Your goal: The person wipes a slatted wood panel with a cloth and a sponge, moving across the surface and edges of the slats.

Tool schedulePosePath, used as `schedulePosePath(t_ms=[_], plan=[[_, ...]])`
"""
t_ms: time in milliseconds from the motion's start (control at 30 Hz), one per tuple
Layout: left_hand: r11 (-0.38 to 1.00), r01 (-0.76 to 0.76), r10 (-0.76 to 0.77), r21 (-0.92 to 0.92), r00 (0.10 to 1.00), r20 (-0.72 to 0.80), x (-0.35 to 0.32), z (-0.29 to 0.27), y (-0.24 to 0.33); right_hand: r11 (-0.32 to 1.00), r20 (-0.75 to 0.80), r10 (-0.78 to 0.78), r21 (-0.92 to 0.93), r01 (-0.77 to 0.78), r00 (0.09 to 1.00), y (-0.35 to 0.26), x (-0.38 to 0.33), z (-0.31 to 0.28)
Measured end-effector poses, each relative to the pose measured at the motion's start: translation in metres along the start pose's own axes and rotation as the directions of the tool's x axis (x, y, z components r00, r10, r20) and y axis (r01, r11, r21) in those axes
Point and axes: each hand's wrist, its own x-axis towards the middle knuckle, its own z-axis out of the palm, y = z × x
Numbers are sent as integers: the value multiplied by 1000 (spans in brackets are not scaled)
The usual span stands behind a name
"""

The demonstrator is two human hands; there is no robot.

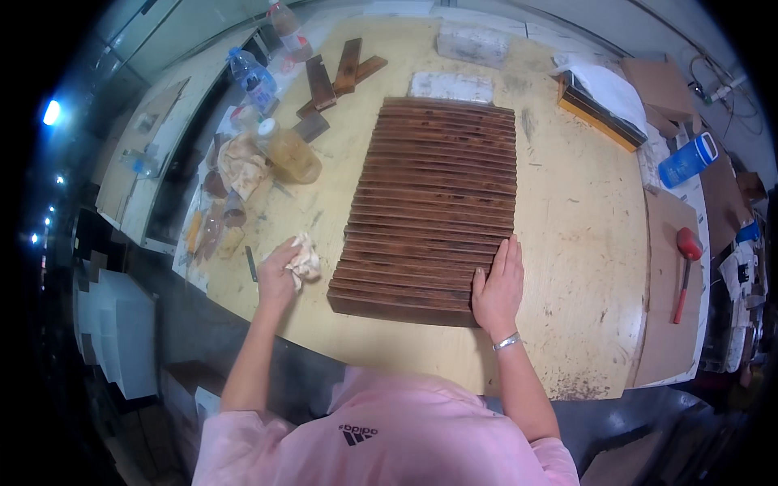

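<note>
A stack of dark brown stained wood strips (429,211) lies side by side on the plywood-topped table (579,267). Against its near right corner rests my right hand (498,292), fingers stretched out along the edge and thumb on top. To the left of the strips, my left hand (279,275) is closed around a crumpled, stained white rag (303,261), just above the tabletop and apart from the wood. A small thin dark tool (251,264) lies beside that hand; its kind is hard to make out.
Left of the strips stand a jar of yellowish liquid (293,155), a water bottle (251,79) and a stained cloth (241,166). Loose dark wood pieces (321,83) lie farther back. On the right are a red mallet (688,245), a blue bottle (687,161) and a black-and-orange box (598,116).
</note>
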Motion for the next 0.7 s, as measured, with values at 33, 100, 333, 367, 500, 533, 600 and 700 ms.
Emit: schedulePosePath(t_ms=[33, 100, 333, 367, 500, 533, 600, 700], plan=[[992, -87, 94, 88, 991, -90, 0, -3, 9, 1000, -3, 7, -4, -7, 1000, 1, 0, 0], [924, 113, -107, -367, 994, 36, -12, 66, 59, 1000, 0, -8, -3, 8, 1000, 2, -1, 3], [828, -530, 457, 184, 828, 326, -29, 101, 12, 993, 25, -32, 118, 28, 999, 10, -3, 1], [972, 145, -119, -183, 982, 146, -31, 80, 32, 978, 40, -7, 208, -2, 999, 12, -5, -6], [923, -242, 280, 298, 955, -94, -37, 20, 1, 857, 194, 15, 503, -113, 981, 26, -20, -44], [891, -284, 313, 353, 949, -26, -39, 46, 21, 856, 224, 4, 503, -119, 975, 33, -25, -51], [970, -218, 216, 107, 976, 29, -49, 138, 44, 902, 320, -40, 420, -104, 947, 38, -32, -49], [768, -630, 577, 117, 759, 303, -67, 265, 84, 881, 458, -126, 459, -113, 880, 73, -46, -11]])
